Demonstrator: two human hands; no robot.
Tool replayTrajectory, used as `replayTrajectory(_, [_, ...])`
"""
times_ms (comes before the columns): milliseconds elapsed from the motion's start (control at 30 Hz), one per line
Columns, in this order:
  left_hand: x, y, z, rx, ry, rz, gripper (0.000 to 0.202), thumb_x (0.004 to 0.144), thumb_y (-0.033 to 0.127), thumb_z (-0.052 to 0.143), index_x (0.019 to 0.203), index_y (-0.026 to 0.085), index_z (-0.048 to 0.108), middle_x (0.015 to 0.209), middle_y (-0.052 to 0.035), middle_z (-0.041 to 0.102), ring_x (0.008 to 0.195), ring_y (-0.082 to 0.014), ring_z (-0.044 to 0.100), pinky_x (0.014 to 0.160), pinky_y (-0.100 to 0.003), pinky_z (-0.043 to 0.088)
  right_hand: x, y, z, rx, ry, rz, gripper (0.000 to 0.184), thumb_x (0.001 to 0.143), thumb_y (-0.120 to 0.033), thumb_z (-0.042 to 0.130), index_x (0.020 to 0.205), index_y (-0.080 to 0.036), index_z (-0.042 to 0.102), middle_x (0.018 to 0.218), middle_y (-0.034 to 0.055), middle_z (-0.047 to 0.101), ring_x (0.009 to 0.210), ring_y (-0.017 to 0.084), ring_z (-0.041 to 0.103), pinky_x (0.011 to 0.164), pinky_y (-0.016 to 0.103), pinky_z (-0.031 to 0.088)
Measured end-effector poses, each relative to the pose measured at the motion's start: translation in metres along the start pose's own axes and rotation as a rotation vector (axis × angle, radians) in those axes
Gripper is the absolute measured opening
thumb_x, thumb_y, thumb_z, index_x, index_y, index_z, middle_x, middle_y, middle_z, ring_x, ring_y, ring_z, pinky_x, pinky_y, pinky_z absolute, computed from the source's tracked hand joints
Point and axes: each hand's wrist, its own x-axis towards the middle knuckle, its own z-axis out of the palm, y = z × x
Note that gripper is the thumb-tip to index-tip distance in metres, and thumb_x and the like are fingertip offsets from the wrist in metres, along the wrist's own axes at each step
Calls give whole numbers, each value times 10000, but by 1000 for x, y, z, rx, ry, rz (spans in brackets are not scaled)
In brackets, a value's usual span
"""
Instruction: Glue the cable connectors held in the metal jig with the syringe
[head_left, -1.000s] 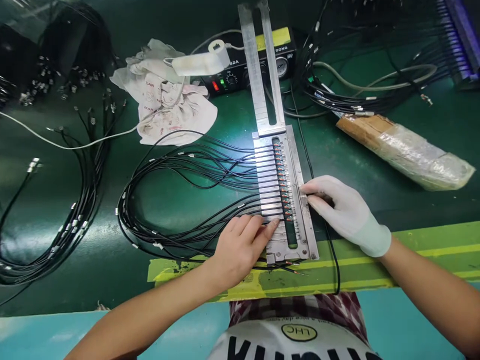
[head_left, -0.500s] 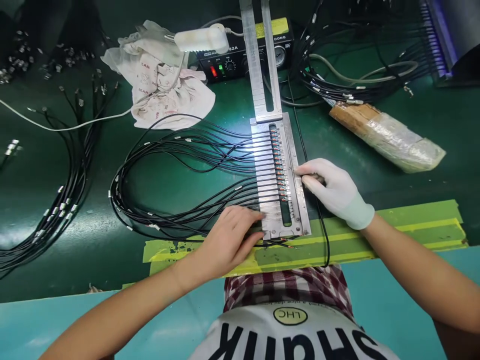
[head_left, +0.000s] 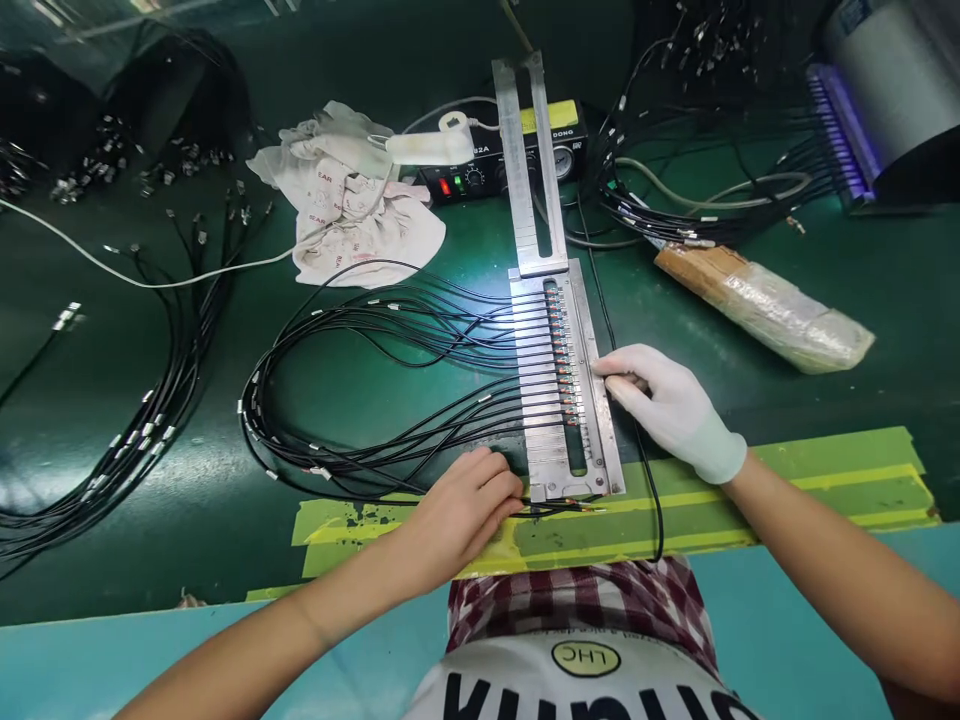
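A flat metal slotted fixture (head_left: 538,460) lies on the green bench, with a row of black cables (head_left: 442,420) laid across it. Their stripped, coloured ends line up over its slot. My bare left hand (head_left: 469,515) is closed by the fixture's lower left corner, fingertips on loose black cables (head_left: 551,508) that run along the near edge; the exact grip is partly hidden. On the other side, my gloved right hand (head_left: 667,405) pinches at the fixture's right edge, thumb and index finger close together. Anything else inside that hand is hidden.
Behind the fixture stand a hinged metal frame (head_left: 517,180) and a black control box (head_left: 491,180). A white lamp (head_left: 431,150) and crumpled cloth (head_left: 367,230) lie at back left. More cable bundles (head_left: 172,390) lie left; a wrapped block (head_left: 772,310) lies right.
My left fingers have slid off the fixture's lower left edge and closed together nearer the loose cables. My right hand stays at the fixture's edge. The whole view has shifted slightly.
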Motion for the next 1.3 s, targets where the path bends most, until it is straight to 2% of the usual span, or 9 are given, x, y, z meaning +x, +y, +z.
replayTrajectory(100, [1, -3, 0, -19, 18, 29, 124, 1031, 177, 430, 978, 169, 542, 963, -67, 577, 879, -177, 498, 793, -309, 437, 1, 0, 0, 17, -5, 5, 204, 955, -258, 564, 1119, -266, 685, 1132, 49, 690, 1024, 235, 665, 883, 405, 562])
replayTrajectory(267, [1, -2, 1, 170, -24, 106, 101, 1021, 211, 476, 978, 167, 556, 901, -59, 585, 825, -191, 500, 726, -320, 423, 3, 0, 0, 37, -13, 15, 203, 956, -259, 569, 1122, -273, 686, 1124, 48, 687, 1018, 232, 664, 872, 402, 561])
replayTrajectory(400, [0, 2, -13, -66, -27, 37, 111, 1025, 153, 431, 1052, 173, 537, 993, -71, 574, 902, -165, 533, 793, -282, 476, 4, -1, 0, 47, -21, 33, 201, 954, -241, 573, 1115, -278, 686, 1128, 35, 684, 1030, 222, 663, 909, 400, 546])
replayTrajectory(500, [1, -1, -14, -87, 83, -4, 135, 1016, 120, 426, 1102, 178, 513, 1050, -82, 572, 943, -157, 551, 824, -270, 499, 4, -2, -2, 49, -23, 29, 202, 951, -233, 577, 1117, -277, 684, 1133, 30, 683, 1047, 218, 656, 931, 402, 534])
replayTrajectory(600, [2, -11, 0, 128, 220, 14, 223, 996, 90, 430, 1186, 173, 513, 1104, -108, 591, 1015, -190, 561, 876, -317, 513, 4, -2, -2, 50, -25, 30, 201, 952, -229, 578, 1117, -274, 684, 1134, 30, 685, 1058, 215, 649, 941, 404, 526])
replayTrajectory(733, [4, -24, 16, 273, 309, 14, 262, 983, 103, 462, 1227, 174, 523, 1125, -118, 606, 1047, -207, 573, 901, -340, 523, 5, -1, -2, 62, -25, 30, 191, 957, -241, 577, 1111, -274, 687, 1132, 26, 689, 1054, 211, 653, 931, 395, 534])
replayTrajectory(933, [8, -27, 13, 351, 273, -25, 263, 982, 111, 454, 1231, 158, 525, 1125, -125, 598, 1025, -222, 572, 901, -354, 521, 6, 1, -2, 57, -25, 32, 195, 965, -249, 570, 1120, -280, 684, 1136, 20, 693, 1061, 213, 660, 916, 384, 549])
replayTrajectory(1300, [19, -21, 8, 357, 297, 30, 239, 932, 48, 531, 1160, 117, 529, 1047, -111, 578, 932, -208, 541, 826, -332, 505, 5, 4, -3, 48, -20, 14, 199, 968, -230, 571, 1129, -278, 677, 1144, 14, 688, 1069, 193, 656, 930, 349, 546])
